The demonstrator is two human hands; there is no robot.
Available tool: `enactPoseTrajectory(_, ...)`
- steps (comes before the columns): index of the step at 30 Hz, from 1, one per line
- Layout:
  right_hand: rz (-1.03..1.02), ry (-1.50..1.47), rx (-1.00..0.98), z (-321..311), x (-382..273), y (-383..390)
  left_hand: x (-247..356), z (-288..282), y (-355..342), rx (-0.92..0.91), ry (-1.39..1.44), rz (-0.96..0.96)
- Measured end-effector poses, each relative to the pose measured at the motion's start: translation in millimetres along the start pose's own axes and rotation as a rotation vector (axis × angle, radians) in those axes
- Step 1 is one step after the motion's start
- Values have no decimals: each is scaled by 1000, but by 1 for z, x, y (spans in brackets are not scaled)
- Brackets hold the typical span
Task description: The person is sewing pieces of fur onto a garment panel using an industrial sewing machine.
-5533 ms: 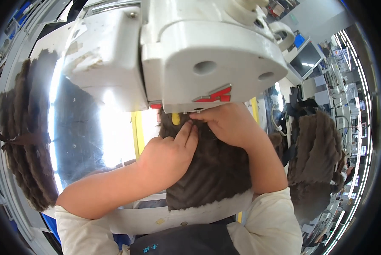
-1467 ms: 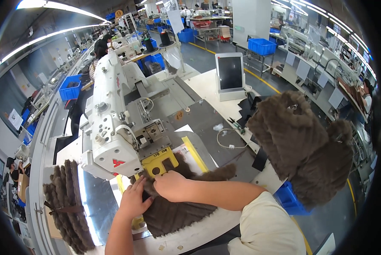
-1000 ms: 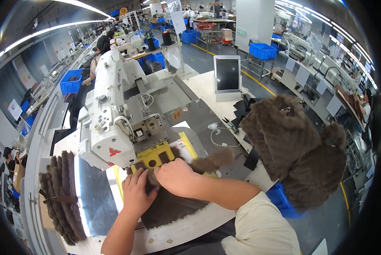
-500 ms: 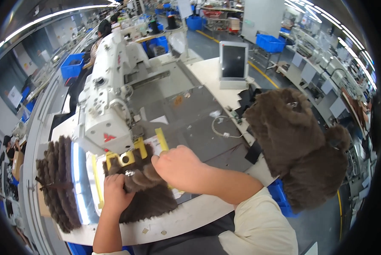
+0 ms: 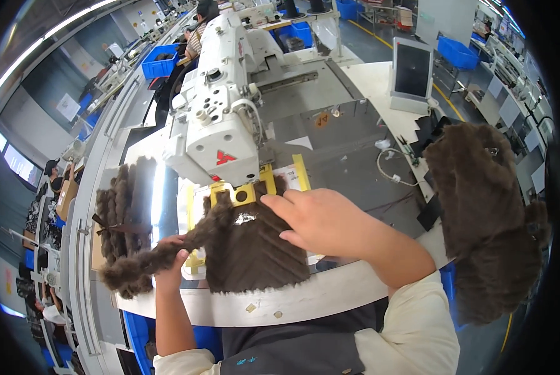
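Observation:
My left hand is closed around a narrow, twisted brown fur strip, which trails off to its left. The strip runs up toward the yellow clamp frame under the head of a white sewing machine. A flat brown fur piece with slanting ridges lies in front of that frame, a shiny patch near its top. My right hand is open over the fur piece's right side, index finger stretched to the clamp frame's right end and thumb apart. Its other fingers are partly hidden.
Bundled fur strips lie tied on the left of the table. A large brown fur pile hangs at the right edge. A dark-screened panel stands at the back right, and a white cable loop lies nearer.
My left hand has drawn the fur strip out to the left, uncovering the flat fur piece. My right hand's fingers have opened from a closed grip. The view has shifted.

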State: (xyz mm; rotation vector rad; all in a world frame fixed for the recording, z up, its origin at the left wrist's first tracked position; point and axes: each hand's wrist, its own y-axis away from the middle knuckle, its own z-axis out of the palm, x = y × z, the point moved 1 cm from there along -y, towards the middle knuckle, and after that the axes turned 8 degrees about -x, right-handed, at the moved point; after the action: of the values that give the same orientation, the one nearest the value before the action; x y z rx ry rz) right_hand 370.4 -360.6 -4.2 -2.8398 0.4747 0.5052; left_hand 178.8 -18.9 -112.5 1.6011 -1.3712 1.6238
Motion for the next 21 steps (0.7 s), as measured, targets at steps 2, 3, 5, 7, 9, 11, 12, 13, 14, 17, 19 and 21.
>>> enactPoseTrajectory(2, -4, -20, -48, 5, 1, -3, -2, -10, 7, 14, -50, 33)
enactPoseTrajectory(3, 3, -28, -94, 8, 2, -5, -2, -15, 11, 20, -89, 73)
enactPoseTrajectory(5, -5, -47, -121, 11, 0, -7, 1, -21, 18, 60, -41, 75)
enactPoseTrajectory(7, 48, -9, -213, 15, 0, -9, 10, -27, 26, 50, -63, 127)
enactPoseTrajectory(9, 45, -13, -260, 16, -1, -11, 15, -41, 37, 100, -175, 116)
enactPoseTrajectory(11, 45, 5, -271, 22, 0, -13, 20, -51, 44, 91, -100, 174)
enactPoseTrajectory(12, 50, 3, -310, 23, -1, -14, 24, -55, 50, 124, -104, 183)
enactPoseTrajectory(13, 36, 0, -316, 25, -1, -15, 26, -61, 55, 136, -111, 178)
enactPoseTrajectory(14, 43, 7, -344, 27, -1, -16, 27, -70, 60, 132, -87, 184)
enactPoseTrajectory(17, 43, 16, -390, 35, -2, -19, 43, -76, 69, 140, -43, 204)
enactPoseTrajectory(19, 37, 21, -409, 40, -5, -21, 54, -78, 73, 84, -56, 239)
enactPoseTrajectory(21, 53, 16, -457, 45, -8, -25, 65, -68, 74, 129, -43, 304)
